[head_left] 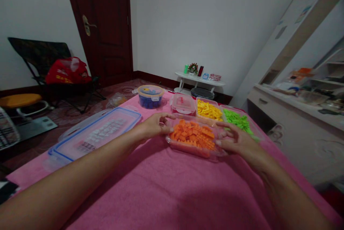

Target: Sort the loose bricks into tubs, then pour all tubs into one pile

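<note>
A clear plastic container [185, 146] full of orange building bricks [192, 133] is between my hands on the pink cloth. My left hand [156, 126] grips its left end, thumb and fingers closed on the rim. At the right end my right hand [235, 139] holds the rim the same way. Just behind stand a tub of yellow bricks [209, 110], a tub of green bricks [238, 119] and a closed box with a reddish lid [183, 103]. Left of these is a round lidded tub [151, 97] with dark blue pieces inside.
A large clear lid with a blue seal [99, 133] lies on the left of the pink-covered table [161, 194]. Beyond are a small white shelf [200, 79], a folding chair with a red bag [68, 71], and a cabinet [292, 122] along the right side.
</note>
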Available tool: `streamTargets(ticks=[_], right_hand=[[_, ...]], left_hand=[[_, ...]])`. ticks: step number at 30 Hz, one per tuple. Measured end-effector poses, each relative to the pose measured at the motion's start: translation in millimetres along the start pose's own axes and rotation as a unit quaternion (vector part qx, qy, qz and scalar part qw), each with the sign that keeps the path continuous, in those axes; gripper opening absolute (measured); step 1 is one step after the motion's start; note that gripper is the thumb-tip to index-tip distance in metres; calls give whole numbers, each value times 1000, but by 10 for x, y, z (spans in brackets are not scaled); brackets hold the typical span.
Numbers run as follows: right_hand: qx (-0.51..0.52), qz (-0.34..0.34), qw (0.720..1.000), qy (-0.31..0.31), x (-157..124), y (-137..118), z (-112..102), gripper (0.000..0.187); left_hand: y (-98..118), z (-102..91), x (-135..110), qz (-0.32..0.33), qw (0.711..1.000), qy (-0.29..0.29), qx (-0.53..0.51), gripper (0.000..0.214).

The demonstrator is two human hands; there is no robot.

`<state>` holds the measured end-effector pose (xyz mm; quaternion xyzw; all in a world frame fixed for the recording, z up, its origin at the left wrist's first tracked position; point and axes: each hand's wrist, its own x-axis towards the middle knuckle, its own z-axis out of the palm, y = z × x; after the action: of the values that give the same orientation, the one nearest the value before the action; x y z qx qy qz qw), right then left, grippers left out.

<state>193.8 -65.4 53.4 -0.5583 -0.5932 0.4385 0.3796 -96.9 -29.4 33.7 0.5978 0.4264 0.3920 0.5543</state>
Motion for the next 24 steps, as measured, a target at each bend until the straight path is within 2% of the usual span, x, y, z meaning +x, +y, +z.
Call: streamTargets(ticks=[3, 7, 10, 14, 17, 19, 21, 24], right_hand=[[70, -29, 993, 90, 142, 95, 149, 63], [148, -9, 984, 102, 262, 304, 358, 60], [184, -2, 978, 99, 276, 399, 416, 56], [160, 6, 983, 92, 264, 418, 354, 51], [128, 19, 984, 125, 261, 379, 240, 48], [107, 7, 981, 162, 254, 321, 156, 47], [91, -22, 976, 198, 235, 244, 92, 46], [70, -65, 970, 222, 188, 129, 76, 42]], left_hand=[[-33, -17, 99, -2, 998, 53, -23, 49], [-118, -69, 180, -59, 993, 77, -59, 50], [-172, -53, 183, -67, 993, 75, -61, 48], [-112, -50, 135, -56, 995, 82, 29, 48], [39, -262, 84, -26, 986, 86, 142, 52], [140, -515, 26, 17, 956, 76, 284, 42], [192, -778, -70, 32, 884, 73, 461, 30], [126, -1022, -271, -30, 770, 58, 634, 43]])
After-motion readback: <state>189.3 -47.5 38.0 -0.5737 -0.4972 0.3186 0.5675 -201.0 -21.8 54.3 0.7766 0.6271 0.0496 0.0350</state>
